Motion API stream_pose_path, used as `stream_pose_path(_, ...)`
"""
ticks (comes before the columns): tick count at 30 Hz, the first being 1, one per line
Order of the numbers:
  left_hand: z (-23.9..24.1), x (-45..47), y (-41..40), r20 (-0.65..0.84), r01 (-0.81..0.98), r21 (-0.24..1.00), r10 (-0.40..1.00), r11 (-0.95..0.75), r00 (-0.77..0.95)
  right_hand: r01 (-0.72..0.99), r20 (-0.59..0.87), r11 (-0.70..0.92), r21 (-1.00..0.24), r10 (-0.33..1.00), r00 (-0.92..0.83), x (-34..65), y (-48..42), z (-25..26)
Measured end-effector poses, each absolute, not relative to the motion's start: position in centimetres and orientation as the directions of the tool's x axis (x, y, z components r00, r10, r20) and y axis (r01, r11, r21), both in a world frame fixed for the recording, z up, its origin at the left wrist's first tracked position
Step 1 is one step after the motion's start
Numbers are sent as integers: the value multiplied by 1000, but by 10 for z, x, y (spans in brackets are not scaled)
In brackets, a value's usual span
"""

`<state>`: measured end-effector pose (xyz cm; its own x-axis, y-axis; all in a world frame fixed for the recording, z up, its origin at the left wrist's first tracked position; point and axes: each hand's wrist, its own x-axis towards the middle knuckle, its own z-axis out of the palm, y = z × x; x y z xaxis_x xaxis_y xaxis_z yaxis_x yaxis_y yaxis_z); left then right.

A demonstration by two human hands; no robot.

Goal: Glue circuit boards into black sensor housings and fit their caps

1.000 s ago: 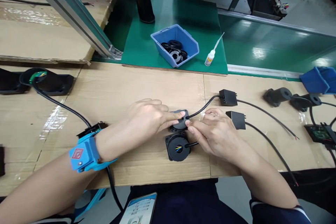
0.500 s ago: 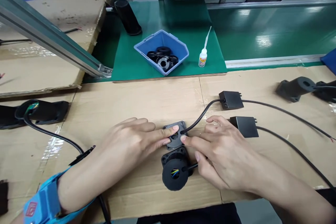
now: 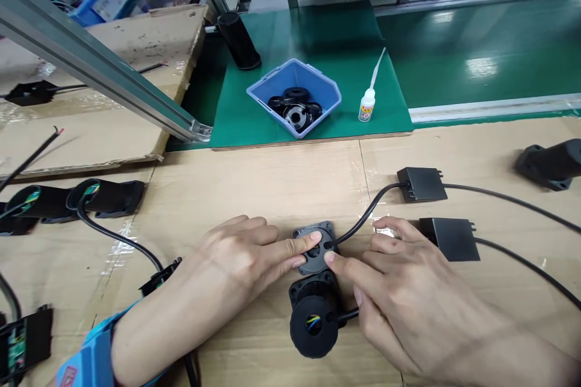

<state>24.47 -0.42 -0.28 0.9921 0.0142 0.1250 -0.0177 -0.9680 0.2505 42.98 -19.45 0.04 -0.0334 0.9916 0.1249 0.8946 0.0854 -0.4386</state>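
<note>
A grey flange plate [image 3: 320, 261] with corner holes lies on the cardboard, and a black cable [image 3: 370, 208] enters its right side. My left hand [image 3: 240, 254] has its index finger on the plate's top and its thumb at the left edge. The index fingertip of my right hand [image 3: 399, 290] touches the plate beside the cable, its thumb apart and lower. Just below the plate stands a black cylindrical housing [image 3: 314, 329] with a square flange; coloured wires show in its opening. Its cable runs right and is partly hidden by my right hand.
Two black boxes [image 3: 423, 184] with cables lie at right. A blue bin [image 3: 327, 94] of black rings and a white dropper bottle [image 3: 367, 106] stand on the green board [image 3: 290, 36]. Black tubes with wiring [image 3: 106, 198] lie left, below a metal post [image 3: 113, 60]. Another flanged tube [image 3: 551, 163] is far right.
The view has shifted left and slightly up, so everything appears farther right and lower. Both hands keep their fingers on the plate, almost unchanged.
</note>
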Motion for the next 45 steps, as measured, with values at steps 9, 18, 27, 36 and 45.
stream_pose_path(9,-2,245,-4,91,-22,252,1,-968,996,890,126,82,-448,992,-28,429,-195,1)
stream_pose_path(18,2,249,-3,91,-8,260,16,-966,996,913,122,69,-402,992,-21,428,-195,-3)
stream_pose_path(27,3,247,-3,100,-5,297,26,-955,995,909,159,70,-412,987,-4,427,-197,-7)
stream_pose_path(36,-1,248,-5,129,-13,259,22,-966,991,903,73,84,-422,996,-59,432,-196,6)
stream_pose_path(45,-3,246,-5,129,-34,270,1,-962,992,904,90,93,-418,994,-61,431,-196,3)
